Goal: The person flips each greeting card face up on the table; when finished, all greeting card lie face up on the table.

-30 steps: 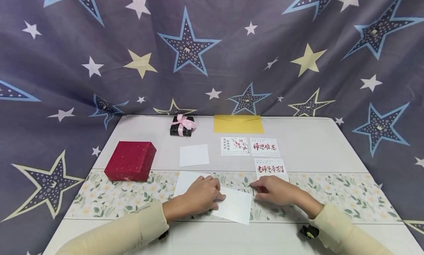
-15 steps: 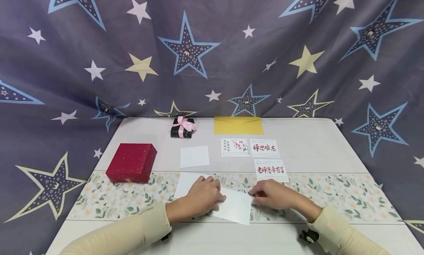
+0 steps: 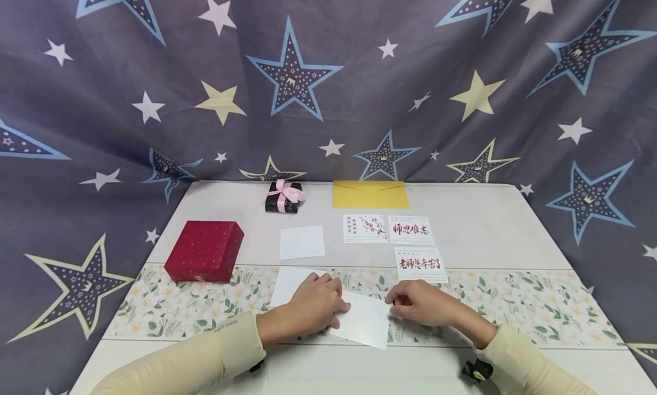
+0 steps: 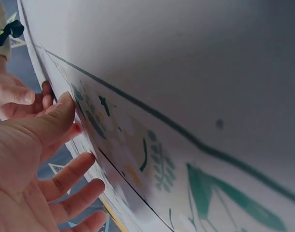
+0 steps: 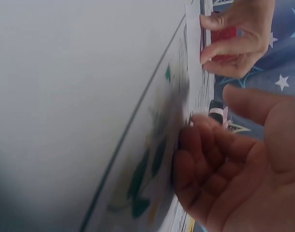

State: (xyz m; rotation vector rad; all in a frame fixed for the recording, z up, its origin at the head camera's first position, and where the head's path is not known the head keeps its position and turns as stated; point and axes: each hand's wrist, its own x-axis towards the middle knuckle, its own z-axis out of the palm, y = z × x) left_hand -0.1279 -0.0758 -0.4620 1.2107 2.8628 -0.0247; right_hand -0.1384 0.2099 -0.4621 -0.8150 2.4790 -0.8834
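A blank white card (image 3: 361, 324) lies askew on the floral band in front of me. My left hand (image 3: 314, 306) rests over its left end, thumb and fingers spread and fingertips touching down. Behind that hand a second blank card (image 3: 287, 284) is partly covered. At the first card's upper right corner my right hand (image 3: 423, 305) rests its side on the table, index fingertip right by the edge. The right wrist view shows the right hand (image 5: 234, 169) with loosely curled fingers and the thumb (image 5: 253, 104) well apart from them.
Further back lie another blank card (image 3: 301, 243), a blossom-print card (image 3: 365, 228), and two red-lettered cards (image 3: 411, 229) close to the right hand. A yellow envelope (image 3: 369, 194) and a black ribboned gift box (image 3: 284, 197) are at the rear. A red box (image 3: 204, 251) stands left.
The right hand's fingertips have come slightly nearer to me, beside the card's corner. The left hand and the cards have stayed in place, and the head view has shifted a little.
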